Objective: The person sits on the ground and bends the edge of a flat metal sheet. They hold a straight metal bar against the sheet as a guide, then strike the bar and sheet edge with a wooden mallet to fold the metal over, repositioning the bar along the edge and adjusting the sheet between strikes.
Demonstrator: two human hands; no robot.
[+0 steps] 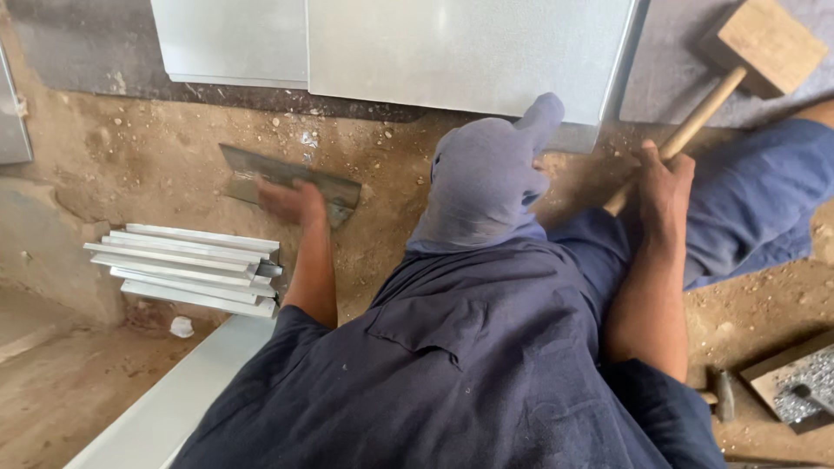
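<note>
My left hand point(294, 201) is blurred and grips a flat steel trowel point(261, 174) that lies on the sandy brown mortar bed point(165, 148). My right hand point(665, 187) is closed round the handle of a wooden mallet point(764, 43), whose head points up to the right over the grey floor. Between my arms are my dark blue shirt and a limb wrapped in grey cloth point(486, 178); whether it is a knee or a foot I cannot tell. It touches the edge of a large pale grey tile point(469, 48).
A second pale tile point(230, 39) lies at the top left. A stack of metal strips point(187, 269) sits at the left beside a low mortar ledge. A white slab point(165, 408) runs along the bottom left. A small hammer point(723, 395) and a wooden board point(795, 382) lie at the bottom right.
</note>
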